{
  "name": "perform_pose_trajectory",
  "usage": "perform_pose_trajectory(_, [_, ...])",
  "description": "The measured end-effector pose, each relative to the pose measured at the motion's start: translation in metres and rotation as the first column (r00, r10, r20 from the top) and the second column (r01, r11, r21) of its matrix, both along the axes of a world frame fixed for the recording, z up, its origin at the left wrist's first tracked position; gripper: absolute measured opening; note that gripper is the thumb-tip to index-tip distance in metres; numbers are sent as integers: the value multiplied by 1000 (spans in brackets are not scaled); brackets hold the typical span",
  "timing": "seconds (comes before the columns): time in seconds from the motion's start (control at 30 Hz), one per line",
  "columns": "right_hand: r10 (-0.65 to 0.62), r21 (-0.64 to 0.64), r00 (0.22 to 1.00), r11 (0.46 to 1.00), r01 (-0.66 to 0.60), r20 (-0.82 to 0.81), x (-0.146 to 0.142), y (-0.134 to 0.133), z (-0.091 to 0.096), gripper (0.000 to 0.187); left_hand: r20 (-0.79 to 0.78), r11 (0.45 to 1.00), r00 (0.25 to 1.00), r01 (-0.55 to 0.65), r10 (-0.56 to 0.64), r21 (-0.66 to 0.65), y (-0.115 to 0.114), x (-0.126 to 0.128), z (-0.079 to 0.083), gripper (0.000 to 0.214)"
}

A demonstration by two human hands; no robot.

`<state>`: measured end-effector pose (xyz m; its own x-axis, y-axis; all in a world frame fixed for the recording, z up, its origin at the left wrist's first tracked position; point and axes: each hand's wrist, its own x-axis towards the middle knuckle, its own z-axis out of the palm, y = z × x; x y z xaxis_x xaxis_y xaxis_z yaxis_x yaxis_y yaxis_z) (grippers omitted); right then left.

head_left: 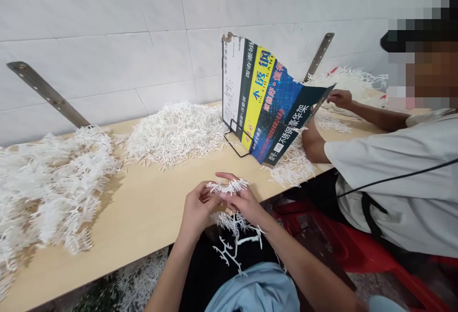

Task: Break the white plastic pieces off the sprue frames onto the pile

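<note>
My left hand (203, 201) and my right hand (243, 200) meet over the table's front edge. Between them they pinch a white plastic branch (229, 187) with many short, spiky twigs. The right index finger stretches out past it. Below the hands, over my lap, hang more white branch pieces (234, 250), partly hidden; I cannot tell whether they join the held one. Beyond my hands a heap of small loose white sprigs (179, 133) lies against the wall. A larger pile of white branches (64, 183) spreads over the table's left side.
A printed cardboard sheet (272, 107) stands upright in a black wire stand (238, 150). On its right a co-worker (393, 150) sits by more white branches. Metal brackets (53, 95) are fixed at the tiled wall. A red plastic chair (358, 245) and fallen branches (138, 278) are below the table (150, 207).
</note>
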<state>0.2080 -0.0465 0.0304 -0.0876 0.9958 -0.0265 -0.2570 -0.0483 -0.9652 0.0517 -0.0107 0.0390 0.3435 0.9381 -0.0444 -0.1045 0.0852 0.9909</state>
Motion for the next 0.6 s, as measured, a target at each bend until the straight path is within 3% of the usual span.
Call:
perform_pose_trajectory(0.13, [-229, 45, 954, 973, 224, 191, -5, 13, -10, 63, 16, 989, 990, -138, 139, -53, 19, -2, -10, 33])
perform_pose_trajectory(0.23, [-305, 73, 898, 952, 297, 316, -11, 25, -14, 42, 2, 970, 974, -225, 226, -88, 25, -7, -14, 38])
perform_pose_trajectory(0.43, [-143, 107, 889, 989, 106, 435, -7, 50, -9, 23, -45, 972, 971, -235, 233, -29, 25, -12, -24, 37])
perform_pose_trajectory(0.6, [-13, 143, 795, 985, -93, 607, 15, 61, 3, 17, -159, 994, 982, -105, 102, -15, 30, -9, -27, 31])
